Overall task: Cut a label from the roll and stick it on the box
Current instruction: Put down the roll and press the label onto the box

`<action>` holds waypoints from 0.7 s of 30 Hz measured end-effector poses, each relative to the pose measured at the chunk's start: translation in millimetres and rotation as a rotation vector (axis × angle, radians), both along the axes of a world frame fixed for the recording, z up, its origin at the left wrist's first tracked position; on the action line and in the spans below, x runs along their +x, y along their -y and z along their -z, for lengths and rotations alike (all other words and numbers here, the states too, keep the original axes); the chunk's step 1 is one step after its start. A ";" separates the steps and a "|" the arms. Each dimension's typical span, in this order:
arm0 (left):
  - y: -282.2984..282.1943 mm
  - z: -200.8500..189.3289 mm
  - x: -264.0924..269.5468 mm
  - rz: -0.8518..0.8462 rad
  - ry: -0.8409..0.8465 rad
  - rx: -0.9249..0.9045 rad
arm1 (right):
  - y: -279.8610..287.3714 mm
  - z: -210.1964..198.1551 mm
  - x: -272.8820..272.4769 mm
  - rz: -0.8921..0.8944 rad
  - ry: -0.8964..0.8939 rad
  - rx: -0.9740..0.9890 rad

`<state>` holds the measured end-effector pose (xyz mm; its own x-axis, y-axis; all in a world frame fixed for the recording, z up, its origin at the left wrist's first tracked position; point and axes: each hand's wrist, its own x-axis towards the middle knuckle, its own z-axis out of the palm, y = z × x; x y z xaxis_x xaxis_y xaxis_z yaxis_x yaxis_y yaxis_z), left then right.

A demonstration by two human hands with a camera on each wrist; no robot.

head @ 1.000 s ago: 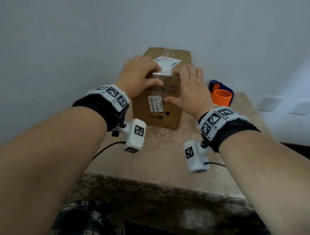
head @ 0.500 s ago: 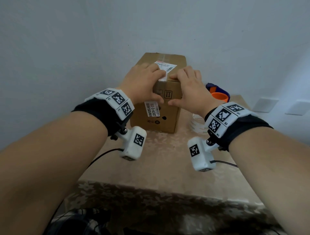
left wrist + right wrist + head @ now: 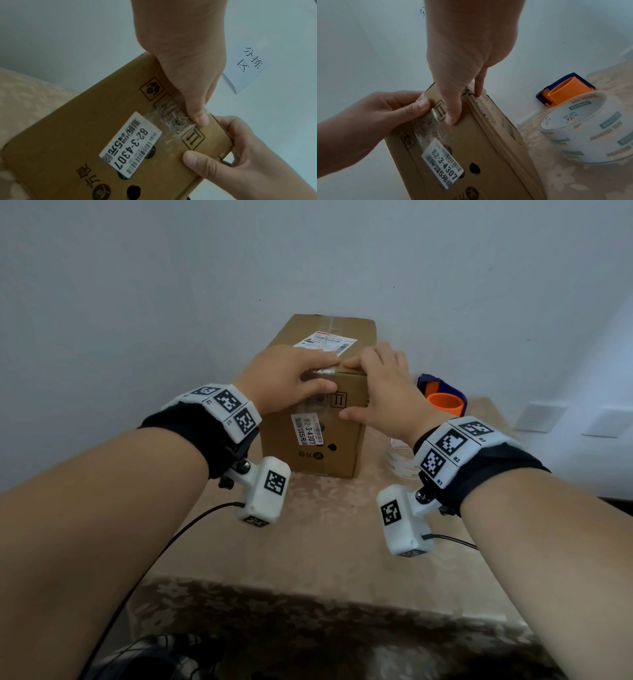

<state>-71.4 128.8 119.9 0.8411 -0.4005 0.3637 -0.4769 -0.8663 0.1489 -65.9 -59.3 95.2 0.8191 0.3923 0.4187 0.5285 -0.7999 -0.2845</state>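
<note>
A brown cardboard box point(image 3: 329, 440) stands on the table against the wall. A strip of clear tape point(image 3: 169, 121) runs over its near top edge and down the front face to a white printed label point(image 3: 306, 429). My left hand point(image 3: 291, 378) lies over that edge, fingers on top, thumb point(image 3: 199, 117) pressing the tape on the front. My right hand point(image 3: 376, 385) sits beside it, fingers on top and thumb point(image 3: 453, 116) straight down the front face. The clear tape roll point(image 3: 583, 132) lies on the table right of the box.
An orange and blue tape dispenser point(image 3: 443, 402) stands behind the roll by the wall. A shipping label point(image 3: 325, 342) covers the box top. The beige patterned table point(image 3: 308, 542) ends near me. Wrist camera cables hang below both arms. A paper note point(image 3: 248, 65) is on the wall.
Both hands slid from the shipping label on top back to the near top edge, fingertips now meeting over the tape. The tape roll has come into view.
</note>
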 end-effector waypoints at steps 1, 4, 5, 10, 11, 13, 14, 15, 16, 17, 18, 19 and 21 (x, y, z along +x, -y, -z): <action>-0.2 -0.8 -0.4 0.014 -0.010 -0.024 | -0.1 -0.2 0.5 0.001 -0.001 0.002; -0.7 -6.4 0.1 0.034 -0.065 -0.051 | -0.2 0.4 1.2 0.004 -0.004 0.011; -0.8 -9.3 0.3 0.038 -0.085 -0.046 | 0.0 0.8 1.4 0.005 -0.001 0.015; 2.4 -13.7 1.2 0.036 -0.148 -0.016 | 0.7 1.0 1.5 0.012 0.008 0.021; 4.2 -11.9 1.9 0.044 -0.140 0.049 | 0.5 0.8 1.1 0.013 0.008 0.022; 6.7 -9.8 5.1 0.025 -0.125 0.169 | -1.0 0.6 -0.1 0.016 0.003 0.022; 8.1 -11.0 7.6 0.005 -0.137 0.203 | -2.0 0.5 -0.8 0.022 0.002 0.021; 9.5 -13.4 10.8 -0.005 -0.162 0.225 | -2.9 0.4 -1.7 0.029 0.004 0.021; 11.3 -16.0 12.9 -0.016 -0.193 0.246 | -3.8 0.4 -2.7 0.036 0.007 0.019; 13.3 -18.7 13.0 -0.032 -0.213 0.276 | -4.8 0.0 -3.9 0.041 0.012 0.013; 15.0 -20.3 12.9 -0.056 -0.218 0.304 | -5.5 -0.6 -5.2 0.045 0.015 0.007; 16.6 -21.0 12.3 -0.083 -0.215 0.318 | -6.1 -1.4 -7.1 0.048 0.012 0.004; 17.1 -18.9 10.6 -0.125 -0.189 0.310 | -7.4 -3.1 -10.9 0.050 0.003 0.000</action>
